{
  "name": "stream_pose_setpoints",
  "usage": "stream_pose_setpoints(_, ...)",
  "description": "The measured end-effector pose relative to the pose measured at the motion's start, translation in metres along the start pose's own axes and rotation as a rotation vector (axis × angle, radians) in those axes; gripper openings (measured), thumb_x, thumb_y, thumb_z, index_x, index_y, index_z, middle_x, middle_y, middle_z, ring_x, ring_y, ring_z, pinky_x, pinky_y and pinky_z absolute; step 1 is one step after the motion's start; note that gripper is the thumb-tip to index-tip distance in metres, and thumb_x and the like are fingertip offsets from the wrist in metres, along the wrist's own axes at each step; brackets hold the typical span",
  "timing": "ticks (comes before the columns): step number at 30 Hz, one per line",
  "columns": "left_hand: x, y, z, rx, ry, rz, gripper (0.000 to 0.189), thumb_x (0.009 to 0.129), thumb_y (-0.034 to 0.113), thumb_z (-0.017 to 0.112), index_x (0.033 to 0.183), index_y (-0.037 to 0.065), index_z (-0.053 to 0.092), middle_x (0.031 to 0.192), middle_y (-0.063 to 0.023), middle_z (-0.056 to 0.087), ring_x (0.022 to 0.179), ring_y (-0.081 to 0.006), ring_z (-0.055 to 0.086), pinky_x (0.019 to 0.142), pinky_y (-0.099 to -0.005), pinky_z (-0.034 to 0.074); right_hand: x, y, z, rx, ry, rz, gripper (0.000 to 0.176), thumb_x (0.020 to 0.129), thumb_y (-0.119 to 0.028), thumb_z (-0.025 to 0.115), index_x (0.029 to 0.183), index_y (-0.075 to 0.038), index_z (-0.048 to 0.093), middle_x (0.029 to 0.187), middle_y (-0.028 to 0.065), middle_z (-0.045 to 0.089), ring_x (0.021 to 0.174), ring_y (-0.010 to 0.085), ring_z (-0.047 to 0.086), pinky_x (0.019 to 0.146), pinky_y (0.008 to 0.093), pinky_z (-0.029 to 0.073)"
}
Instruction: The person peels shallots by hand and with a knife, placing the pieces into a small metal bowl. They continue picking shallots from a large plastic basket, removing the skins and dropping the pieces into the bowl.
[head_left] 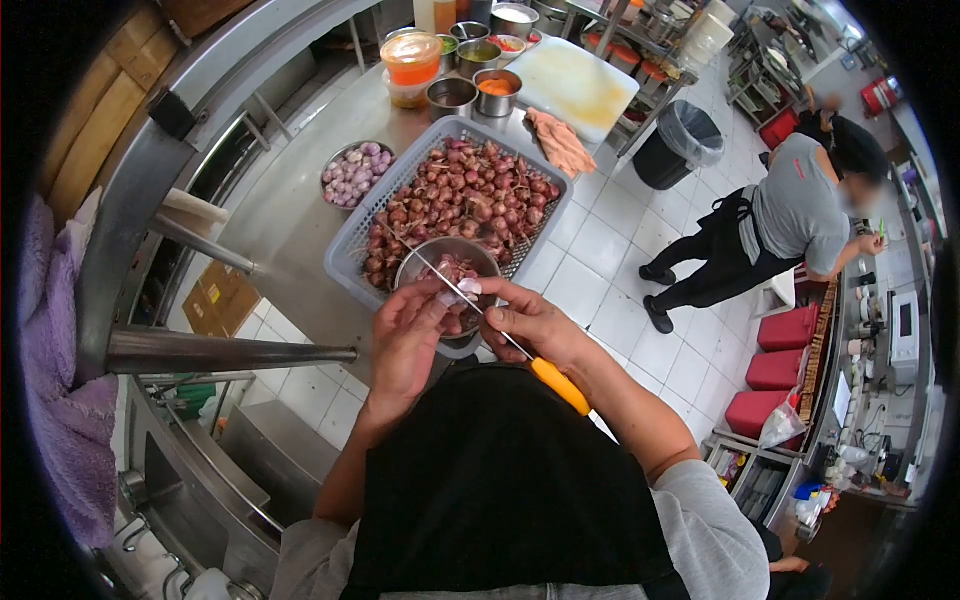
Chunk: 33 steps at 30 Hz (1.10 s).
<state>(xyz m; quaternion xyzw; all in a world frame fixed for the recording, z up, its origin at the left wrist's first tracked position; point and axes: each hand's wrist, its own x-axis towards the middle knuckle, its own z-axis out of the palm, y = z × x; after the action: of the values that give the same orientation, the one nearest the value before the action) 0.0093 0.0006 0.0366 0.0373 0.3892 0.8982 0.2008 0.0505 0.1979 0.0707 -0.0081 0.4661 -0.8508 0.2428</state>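
Observation:
My left hand (404, 335) pinches a pale, partly peeled shallot (467, 288) between its fingertips. My right hand (535, 322) is closed around a knife (560, 386) with a yellow handle, and its fingertips also reach the shallot. The thin blade points away to the upper left, passing across the shallot. Right below my hands a steel bowl (409, 266) with reddish skins inside rests in the near end of a grey plastic crate (343, 256). Unpeeled red shallots (470, 195) fill the rest of that crate. Left of it stands a bowl of peeled shallots (357, 174).
The steel table (290, 215) carries steel containers (497, 92), an orange-lidded tub (411, 60), a white cutting board (570, 85) and an orange cloth (560, 143). A black bin (667, 150) and another person (770, 220) are to the right. A metal bar (230, 350) juts in at left.

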Motion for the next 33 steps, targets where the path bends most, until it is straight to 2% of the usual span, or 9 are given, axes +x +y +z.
stream_pose_setpoints(2,0.001,-0.001,0.001,0.019,0.007,0.004,0.021,0.093,0.003,0.063,0.114,0.0,0.06,0.111,-0.0117,0.066,0.096,-0.0189,0.064,0.078,-0.0316,0.051,0.001,0.001,0.0,-0.027,0.004,-0.013,0.043,0.095,-0.034,0.063,0.135,-0.02,0.054,0.068,-0.0005,0.047,0.055,0.0078,0.043,0.049,0.0216,0.032)
stream_pose_setpoints(4,0.001,-0.002,0.002,0.037,0.012,0.008,0.02,0.093,0.004,0.063,0.113,0.001,0.06,0.111,-0.0114,0.066,0.096,-0.0192,0.064,0.078,-0.0319,0.051,0.0,0.0,0.0,0.08,-0.01,0.031,0.041,0.097,-0.027,0.063,0.134,-0.013,0.053,0.072,-0.0025,0.051,0.058,0.0064,0.048,0.05,0.0211,0.036)
stream_pose_setpoints(9,0.003,-0.006,0.002,-0.071,0.023,-0.023,0.02,0.093,0.004,0.062,0.112,0.001,0.059,0.11,-0.0116,0.066,0.098,-0.0202,0.063,0.085,-0.0354,0.052,0.002,-0.002,0.0,0.074,-0.019,0.02,0.044,0.096,-0.026,0.063,0.136,-0.014,0.05,0.074,-0.0026,0.052,0.058,0.0064,0.047,0.05,0.0213,0.035)
stream_pose_setpoints(13,0.004,-0.012,-0.003,-0.07,0.085,0.017,0.022,0.091,0.003,0.066,0.113,0.002,0.06,0.109,-0.0114,0.067,0.097,-0.0199,0.064,0.085,-0.0348,0.052,0.002,-0.002,0.006,0.007,0.008,0.008,0.048,0.095,-0.025,0.065,0.138,-0.015,0.046,0.075,-0.0034,0.052,0.059,0.0064,0.046,0.052,0.0214,0.035)
stream_pose_setpoints(21,0.001,-0.015,-0.002,-0.092,0.09,0.068,0.021,0.091,0.003,0.066,0.111,0.002,0.06,0.109,-0.0125,0.067,0.101,-0.0213,0.064,0.088,-0.0363,0.052,0.002,-0.002,0.008,-0.042,0.004,-0.011,0.044,0.095,-0.024,0.065,0.136,-0.016,0.05,0.075,-0.0034,0.052,0.06,0.0065,0.046,0.052,0.0221,0.035)
stream_pose_setpoints(26,0.0,-0.011,-0.004,-0.104,0.025,0.013,0.021,0.091,0.002,0.065,0.112,0.001,0.061,0.11,-0.0133,0.067,0.101,-0.0222,0.065,0.086,-0.036,0.053,0.001,-0.001,-0.002,0.071,-0.016,-0.002,0.038,0.096,-0.026,0.063,0.132,-0.015,0.055,0.074,-0.003,0.051,0.06,0.0066,0.047,0.05,0.022,0.035)
stream_pose_setpoints(33,-0.001,-0.002,0.002,-0.069,0.046,-0.062,0.022,0.092,0.002,0.063,0.113,0.0,0.06,0.108,-0.0119,0.068,0.099,-0.0213,0.065,0.08,-0.0331,0.053,0.0,0.003,0.0,0.002,0.015,-0.015,0.04,0.096,-0.027,0.064,0.133,-0.014,0.054,0.075,-0.0028,0.052,0.06,0.0067,0.047,0.05,0.0215,0.035)
